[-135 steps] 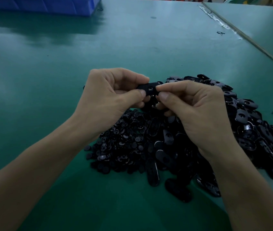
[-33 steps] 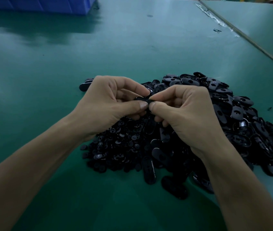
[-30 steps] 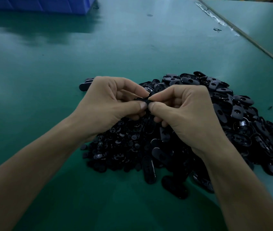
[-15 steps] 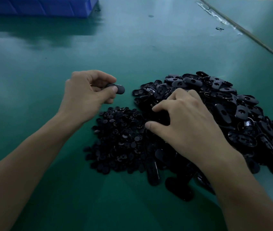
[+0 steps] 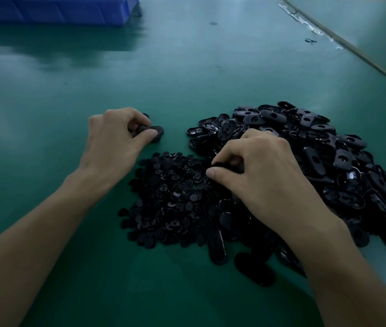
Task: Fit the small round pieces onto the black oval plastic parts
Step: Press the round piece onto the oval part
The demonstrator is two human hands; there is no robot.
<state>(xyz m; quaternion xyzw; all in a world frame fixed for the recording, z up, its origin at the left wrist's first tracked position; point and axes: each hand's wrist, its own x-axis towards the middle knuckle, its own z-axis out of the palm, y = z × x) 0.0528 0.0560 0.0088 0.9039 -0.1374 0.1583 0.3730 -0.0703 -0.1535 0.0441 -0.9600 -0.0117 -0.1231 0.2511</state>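
My left hand (image 5: 114,142) pinches a black oval part (image 5: 155,131) between thumb and fingers, low over the green table, left of the piles. My right hand (image 5: 260,175) lies on the seam between the two piles, its fingers curled round a black oval part (image 5: 222,165). A heap of black oval plastic parts (image 5: 317,147) spreads to the right. A pile of small round pieces (image 5: 170,199) lies in the middle, in front of my left hand.
A blue plastic bin (image 5: 55,9) stands at the far left edge of the green table (image 5: 187,67). A seam with tape (image 5: 343,43) runs along the right toward a second table. Several loose oval parts (image 5: 253,267) lie at the near edge of the heap.
My hands, joined over the piles a second ago, have split. The left carried the oval part out to the left and down toward the table. The right dropped onto the piles and closed on another part.
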